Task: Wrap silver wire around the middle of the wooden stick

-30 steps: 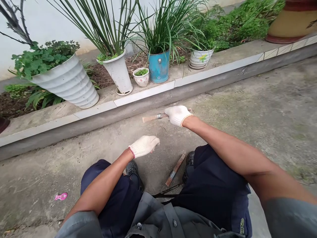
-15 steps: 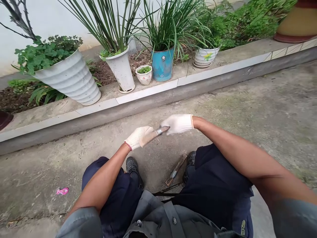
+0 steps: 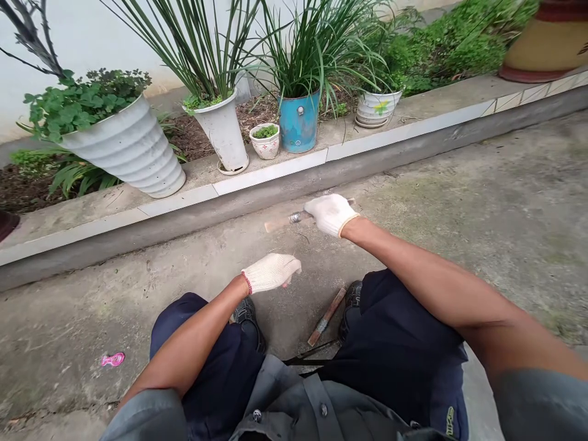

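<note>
R hand [image 3: 331,214] + tool [image 3: 287,219] off L hand [image 3: 271,272]

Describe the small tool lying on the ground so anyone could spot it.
Start at the grey concrete ground between the person's dark shoes. The short wooden-handled tool with a metal band lies there, untouched, beside the right shoe. Its twin is raised in the gloved right hand.

A ribbed white pot [image 3: 126,150] stands at ten o'clock on the ledge [image 3: 184,199]; a blue pot [image 3: 298,125] at twelve; a pink scrap [image 3: 113,359] lies at eight.
</note>
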`<state>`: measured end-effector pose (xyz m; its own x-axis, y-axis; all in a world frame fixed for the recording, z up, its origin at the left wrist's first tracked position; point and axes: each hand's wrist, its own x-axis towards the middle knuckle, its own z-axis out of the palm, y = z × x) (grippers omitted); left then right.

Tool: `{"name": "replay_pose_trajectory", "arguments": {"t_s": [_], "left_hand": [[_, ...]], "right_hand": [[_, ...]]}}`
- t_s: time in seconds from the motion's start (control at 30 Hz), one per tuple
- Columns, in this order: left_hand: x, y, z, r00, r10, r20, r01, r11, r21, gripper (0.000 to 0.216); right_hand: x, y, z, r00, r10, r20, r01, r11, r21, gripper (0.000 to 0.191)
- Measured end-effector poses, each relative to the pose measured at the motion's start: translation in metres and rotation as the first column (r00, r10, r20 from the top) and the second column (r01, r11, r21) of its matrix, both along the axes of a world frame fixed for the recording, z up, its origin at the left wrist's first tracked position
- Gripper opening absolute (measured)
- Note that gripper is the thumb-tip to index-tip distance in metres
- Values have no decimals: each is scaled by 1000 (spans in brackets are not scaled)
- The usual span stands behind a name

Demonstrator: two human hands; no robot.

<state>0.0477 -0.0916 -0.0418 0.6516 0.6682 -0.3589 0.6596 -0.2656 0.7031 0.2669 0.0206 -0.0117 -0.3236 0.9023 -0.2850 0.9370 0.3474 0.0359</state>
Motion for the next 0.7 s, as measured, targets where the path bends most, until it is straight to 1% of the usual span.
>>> {"name": "replay_pose_trajectory", "arguments": {"t_s": [0.03,0.1,0.13,0.2,0.27,0.3,0.37,0.4,0.43,0.47,0.5,0.6,0.63,0.7], "left_hand": [[-1,1,3,1000,10,-15,-10,1000,-10,46],[-5,5,10,997,45,-57,-44,999,18,46],[-8,8,14,995,63,-81,-57,996,65,45],[-16,17,21,989,91,-117,-65,976,206,43],[-24,27,25,985,116,-125,-70,945,320,39],[-27,31,26,986,119,-118,-72,937,341,37],[-30,35,26,986,145,-86,-111,942,316,36],[-30,35,24,984,167,-60,-144,950,277,36],[-28,33,22,980,196,-32,-183,955,232,38],[-25,31,20,973,230,-8,-224,956,190,41],[-22,29,18,966,259,22,-259,954,154,43],[-11,19,11,944,305,123,-314,948,62,49],[-8,16,9,939,311,145,-319,947,36,50],[-2,10,5,948,287,140,-292,956,15,48]], "right_hand": [[-3,-1,-3,997,29,68,-28,999,-15,21],[-7,-6,-8,985,112,131,-105,993,-61,18],[-7,-10,-9,976,161,144,-148,984,-96,17],[-5,-20,-9,953,269,138,-241,952,-190,18],[-1,-29,-6,931,361,50,-334,902,-274,21],[2,-33,-3,920,392,-29,-381,872,-308,21],[7,-37,3,884,413,-219,-466,810,-356,17],[9,-38,7,862,399,-312,-496,788,-364,14],[11,-38,11,844,369,-390,-509,782,-360,12],[12,-37,15,832,328,-447,-498,796,-344,12],[12,-36,18,826,280,-490,-466,828,-313,14],[13,-28,24,831,127,-542,-264,947,-183,24],[14,-24,24,836,87,-542,-192,971,-140,27],[14,-17,22,853,26,-522,-69,996,-63,29]]}}
